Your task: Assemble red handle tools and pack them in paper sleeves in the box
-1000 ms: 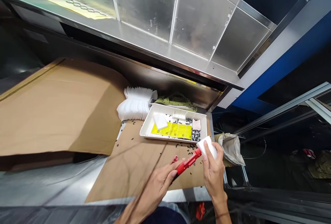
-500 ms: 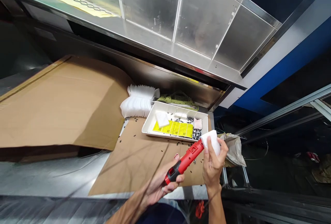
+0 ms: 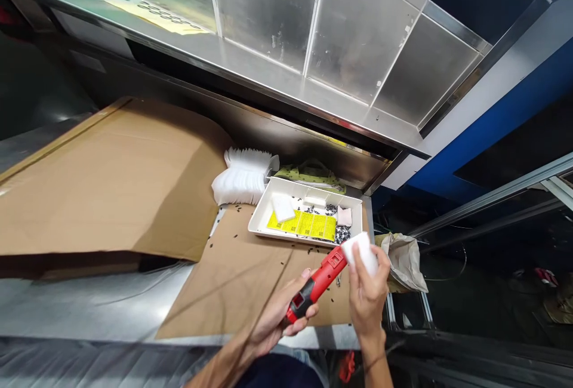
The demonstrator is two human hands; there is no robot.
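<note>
My left hand (image 3: 280, 313) is closed around the black grip end of a red-and-black handheld power tool (image 3: 326, 271), which slants up to the right. White foam sleeve (image 3: 363, 253) covers the tool's far end, so that end is hidden. Fingers of my right hand (image 3: 370, 286) pinch this sleeve from the right side. Just behind the hands lies a white tray (image 3: 257, 228), holding a yellow label sheet (image 3: 307, 225), a white block (image 3: 283, 208), a small pinkish pad (image 3: 344, 216) and many small black parts (image 3: 342, 233).
A cardboard sheet (image 3: 224, 292) covers the bench under my hands, dotted with small black bits. Left stands a large cardboard box (image 3: 111, 191). A stack of white foam sleeves (image 3: 244, 179) and a green bag (image 3: 308, 174) lie behind the tray. An open sack (image 3: 405, 256) hangs at right.
My right hand and the foam sleeve have shifted slightly left and down along the tool. The left hand keeps its hold. The whole view has shifted a little.
</note>
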